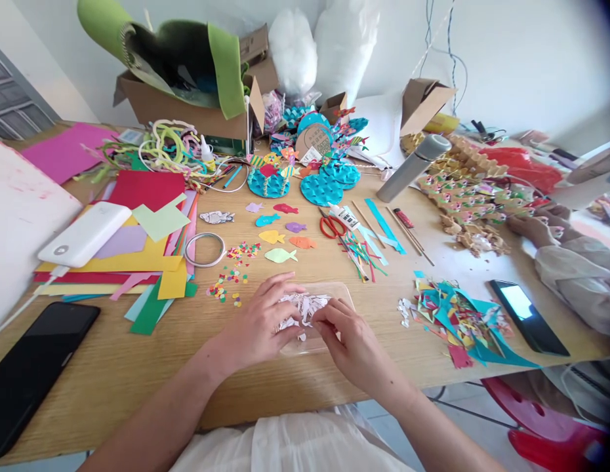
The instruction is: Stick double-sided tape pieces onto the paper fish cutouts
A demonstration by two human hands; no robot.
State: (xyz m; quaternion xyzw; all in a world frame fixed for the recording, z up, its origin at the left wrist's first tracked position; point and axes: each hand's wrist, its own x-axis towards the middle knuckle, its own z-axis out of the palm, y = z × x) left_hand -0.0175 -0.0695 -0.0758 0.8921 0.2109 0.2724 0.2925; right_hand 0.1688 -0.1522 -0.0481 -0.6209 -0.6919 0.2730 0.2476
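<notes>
A shallow clear plastic tray (351,303) lies in front of me with a heap of small white paper pieces (307,305) in it. My left hand (265,316) reaches over the tray's left side, its fingers apart and curved around the heap. On the other side, my right hand (348,333) has thumb and fingers pinched together at the paper; what they hold is hidden. Beyond the tray lie several paper fish, among them a light green fish (280,255), an orange fish (303,242) and a yellow fish (271,236).
Confetti dots (229,286), a tape ring (205,250) and coloured paper (147,190) lie left. Red scissors (333,226), paper strips (385,225) and a grey flask (413,167) stand or lie ahead. Paper scraps (462,314), a phone (528,317) and another person's hand (531,226) are right.
</notes>
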